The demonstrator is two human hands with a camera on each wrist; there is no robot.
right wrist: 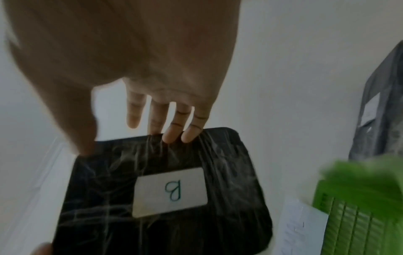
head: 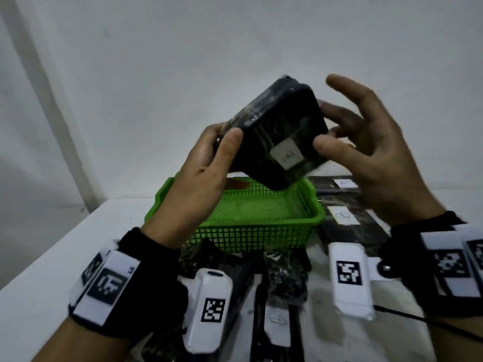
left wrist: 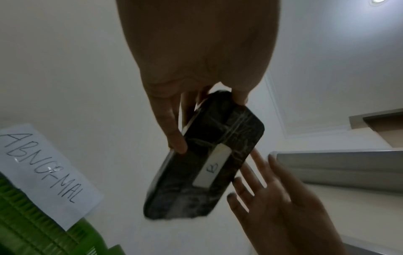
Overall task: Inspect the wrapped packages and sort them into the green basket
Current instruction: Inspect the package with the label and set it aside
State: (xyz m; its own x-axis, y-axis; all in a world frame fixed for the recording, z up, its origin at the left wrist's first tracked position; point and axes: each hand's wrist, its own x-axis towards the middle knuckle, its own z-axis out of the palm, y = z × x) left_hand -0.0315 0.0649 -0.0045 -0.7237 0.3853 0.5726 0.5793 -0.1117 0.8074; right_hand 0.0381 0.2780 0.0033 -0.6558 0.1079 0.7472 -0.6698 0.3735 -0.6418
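A black package [head: 282, 126] wrapped in clear film is held tilted in the air above the green basket [head: 261, 222]. Its white label [right wrist: 170, 191] carries a handwritten "B". My left hand [head: 224, 137] grips the package's left end, thumb on the front face and fingers behind. My right hand [head: 339, 124] has straight, spread fingers; its thumb and fingertips [right wrist: 174, 136] touch the package's right edge. The basket is of mesh, and I see no package inside it. A paper sign [left wrist: 43, 169] reading "ABNORMAL" hangs on the basket wall [left wrist: 26, 224].
Several more black wrapped packages with white labels [head: 347, 212] lie flat on the white table to the right of the basket. Crumpled black wrapped items [head: 285, 275] lie in front of it. The table's left edge [head: 60, 239] runs diagonally, and a white wall stands behind.
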